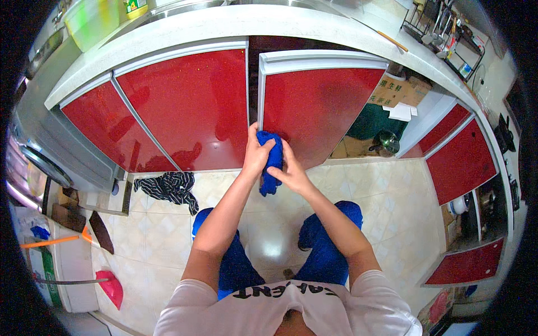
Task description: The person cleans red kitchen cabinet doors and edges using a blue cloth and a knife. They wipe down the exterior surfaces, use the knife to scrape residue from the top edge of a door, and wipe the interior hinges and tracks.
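Note:
A bunched blue cloth (274, 157) lies between my two hands at the lower left corner of a red cabinet door (319, 109) with a white top rail. The door stands out from the cabinet front. My left hand (257, 154) grips the cloth with its thumb on top, and its fingers reach along the door's left edge. From the other side my right hand (293, 170) holds the cloth, thumb across it and fingers against the door face. The cloth's lower end hangs down towards the tiled floor (269, 214). What my left fingertips touch is hidden.
Left of the door is another red panel (189, 109). A striped black cloth (168, 189) lies on the floor. The open cabinet at right holds a cardboard box (397, 90) and a glass-lidded pot (386, 143). A white countertop (252, 23) overhangs; a pink dustpan (110, 287) sits at lower left.

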### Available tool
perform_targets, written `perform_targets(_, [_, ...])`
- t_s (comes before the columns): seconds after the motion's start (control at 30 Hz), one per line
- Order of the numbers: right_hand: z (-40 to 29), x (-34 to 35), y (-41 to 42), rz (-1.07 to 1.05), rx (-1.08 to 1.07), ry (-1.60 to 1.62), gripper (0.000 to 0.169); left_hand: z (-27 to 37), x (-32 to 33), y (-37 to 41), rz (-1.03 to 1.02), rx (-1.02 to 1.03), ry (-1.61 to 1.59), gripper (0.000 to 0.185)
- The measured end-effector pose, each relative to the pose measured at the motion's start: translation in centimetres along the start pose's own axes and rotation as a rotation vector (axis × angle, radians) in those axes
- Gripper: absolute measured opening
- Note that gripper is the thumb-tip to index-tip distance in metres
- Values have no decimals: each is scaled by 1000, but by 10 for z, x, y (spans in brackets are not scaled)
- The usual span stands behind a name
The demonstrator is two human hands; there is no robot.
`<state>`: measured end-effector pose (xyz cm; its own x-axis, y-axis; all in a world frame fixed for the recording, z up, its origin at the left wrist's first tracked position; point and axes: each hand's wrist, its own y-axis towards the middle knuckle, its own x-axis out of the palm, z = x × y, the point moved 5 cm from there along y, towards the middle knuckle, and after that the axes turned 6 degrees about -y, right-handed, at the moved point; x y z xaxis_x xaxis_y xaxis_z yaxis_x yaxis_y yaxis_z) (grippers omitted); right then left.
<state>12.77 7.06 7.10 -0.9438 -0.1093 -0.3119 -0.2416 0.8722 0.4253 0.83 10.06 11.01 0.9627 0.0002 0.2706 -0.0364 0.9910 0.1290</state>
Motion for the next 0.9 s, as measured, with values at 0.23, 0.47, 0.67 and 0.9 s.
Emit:
perform_targets(0.23, [-37, -13, 21, 203, -4, -47, 54, 5, -1, -6, -167, -170, -459, 46])
perform_targets(0.47, [-129, -88, 53, 535, -137, 152, 37, 11, -5, -5, -167, -112, -144, 46])
perform_targets(0.67, [-149, -158, 84, 755, -305, -446, 34, 7, -1, -2, -143, -107, -100, 44])
perform_targets(0.9, [-147, -188, 117, 781, -360, -939, 31, 8, 3, 2, -113, -68, -124, 40])
